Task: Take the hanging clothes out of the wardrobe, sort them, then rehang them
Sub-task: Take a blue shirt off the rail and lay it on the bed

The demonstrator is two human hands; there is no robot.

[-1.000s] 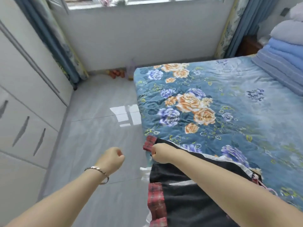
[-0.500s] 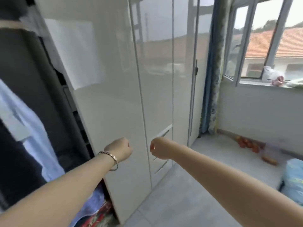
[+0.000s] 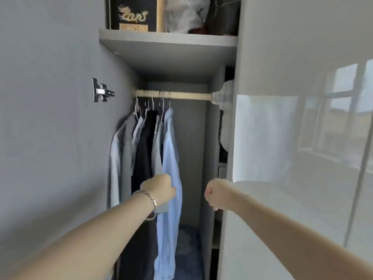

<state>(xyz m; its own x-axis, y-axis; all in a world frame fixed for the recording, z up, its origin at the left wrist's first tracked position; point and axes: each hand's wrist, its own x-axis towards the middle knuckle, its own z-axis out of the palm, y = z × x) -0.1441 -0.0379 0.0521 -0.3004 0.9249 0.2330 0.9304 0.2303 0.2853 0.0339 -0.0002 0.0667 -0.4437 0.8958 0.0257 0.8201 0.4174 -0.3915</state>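
The wardrobe stands open in front of me. Several garments hang bunched at the left end of a pale rail: grey shirts, a dark garment and, outermost on the right, a light blue shirt. My left hand, with a bracelet on the wrist, is a closed fist right in front of the blue shirt's sleeve; whether it touches the cloth I cannot tell. My right hand is also a fist, empty, in the open gap beside the edge of the glossy door.
A shelf above the rail carries a black box with a gold dragon and bundled cloth. The open door's inner face with a metal hinge fills the left. Blue bedding lies on the wardrobe floor.
My view has swung from the bed and the garments lying on it, past the closed wardrobe doors, to the open compartment. Both hands stayed closed fists and now sit in front of the hanging clothes.
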